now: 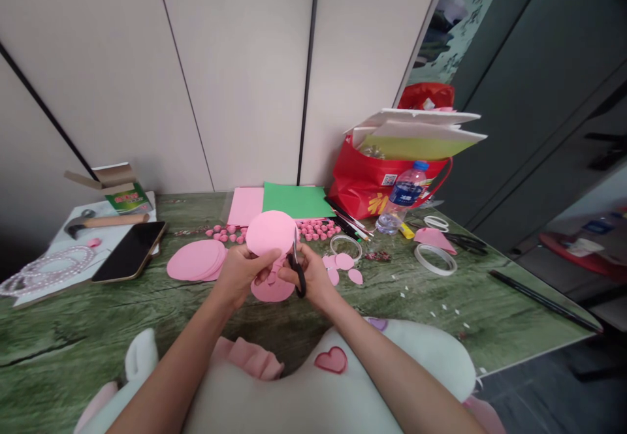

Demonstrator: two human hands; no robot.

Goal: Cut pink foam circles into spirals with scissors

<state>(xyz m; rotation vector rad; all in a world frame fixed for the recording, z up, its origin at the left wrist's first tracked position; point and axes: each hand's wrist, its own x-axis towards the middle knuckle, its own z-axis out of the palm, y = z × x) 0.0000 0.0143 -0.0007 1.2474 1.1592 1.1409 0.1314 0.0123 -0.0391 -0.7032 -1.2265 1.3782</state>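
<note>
In the head view, the left hand has its fingers pinching the lower edge of a pink paper disc, raised over the bench. The right hand's fingers are curled around the handles of black-handled scissors, whose blades point up at the disc's right edge. A stack of pink discs lies left of the hands; small pink petal-shaped pieces lie just right.

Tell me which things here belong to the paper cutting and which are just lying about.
Likely part of the cutting:
pink paper disc, in the left hand
scissors, in the right hand
stacked discs

Probably just lying about:
phone
hammer
water bottle
</note>
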